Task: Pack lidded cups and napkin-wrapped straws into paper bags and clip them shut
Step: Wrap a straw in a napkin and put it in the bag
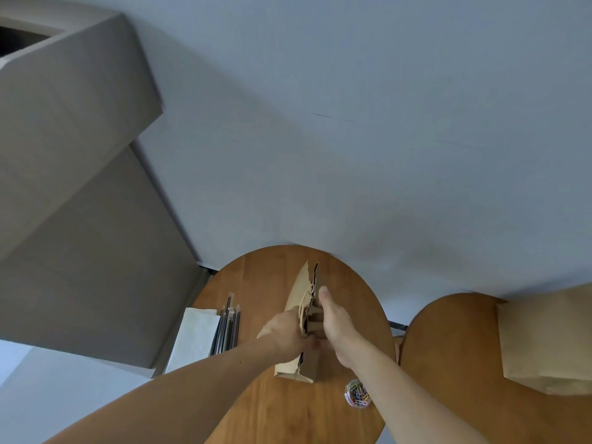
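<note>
The left hand point(284, 335) curls its fingers round the crumpled mouth of the paper bag point(300, 288). The right hand point(335, 325) grips it from the other side, thumb stretched up along the paper. The bag stands mid-table point(288, 411). Straws point(226, 326) and napkins point(194, 339) lie by the left edge, and a tub of coloured paper clips point(357, 393) sits near the right edge.

The left forearm point(192, 389) and right forearm point(400, 389) are bare from the wrist to the near edge of the frame, with skin showing all along; the left hand point(283, 333) and right hand point(336, 318) are bare as well
</note>
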Available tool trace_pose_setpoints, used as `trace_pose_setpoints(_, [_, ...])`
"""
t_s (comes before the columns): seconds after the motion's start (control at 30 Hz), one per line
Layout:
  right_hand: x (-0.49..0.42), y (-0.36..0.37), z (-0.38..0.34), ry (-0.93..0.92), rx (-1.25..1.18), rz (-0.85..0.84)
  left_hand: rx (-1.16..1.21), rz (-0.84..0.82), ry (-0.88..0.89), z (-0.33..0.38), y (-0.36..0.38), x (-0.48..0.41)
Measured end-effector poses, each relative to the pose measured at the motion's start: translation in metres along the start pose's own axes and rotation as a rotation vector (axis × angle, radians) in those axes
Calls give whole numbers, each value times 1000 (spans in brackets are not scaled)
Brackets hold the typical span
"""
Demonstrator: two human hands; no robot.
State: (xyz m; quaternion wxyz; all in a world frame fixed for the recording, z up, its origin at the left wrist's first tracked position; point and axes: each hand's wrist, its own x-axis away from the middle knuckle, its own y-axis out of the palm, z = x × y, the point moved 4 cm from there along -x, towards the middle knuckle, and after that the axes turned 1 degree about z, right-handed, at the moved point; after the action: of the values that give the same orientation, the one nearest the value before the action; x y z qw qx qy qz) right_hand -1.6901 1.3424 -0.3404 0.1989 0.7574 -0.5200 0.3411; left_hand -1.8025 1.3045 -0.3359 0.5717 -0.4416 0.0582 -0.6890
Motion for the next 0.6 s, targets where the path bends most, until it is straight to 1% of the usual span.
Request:
trace_pose_setpoints(0.07, [4,-1,-3,-90,39,-13,-101,85,-28,-1,-4,-1])
trace_pose_setpoints(0.13, [7,-7,-10,-269,206,12,-146,148,-23,-2,-11,-2])
trace_pose_setpoints(0.2, [10,-18,-18,-483,464,131,-196,211,-5,-5,-21,-3])
trace_pose_setpoints(0.23, [12,-25,-23,-592,613,234,-218,231,12,-7,-27,-4])
trace_pose_setpoints(0.3, [17,-35,-34,-845,878,424,-236,225,42,-11,-37,-7])
trace_pose_setpoints(0.37, [17,-41,-40,-1038,1083,504,-263,185,74,-12,-43,-11])
trace_pose_setpoints(0.43, [10,-47,-44,-1077,1221,462,-302,152,104,-11,-47,-13])
trace_pose_setpoints(0.53, [-3,-48,-43,-1026,1411,340,-308,133,125,-9,-51,-16])
trace_pose_setpoints(0.6, [-8,-46,-41,-979,1457,307,-301,160,128,-8,-52,-17])
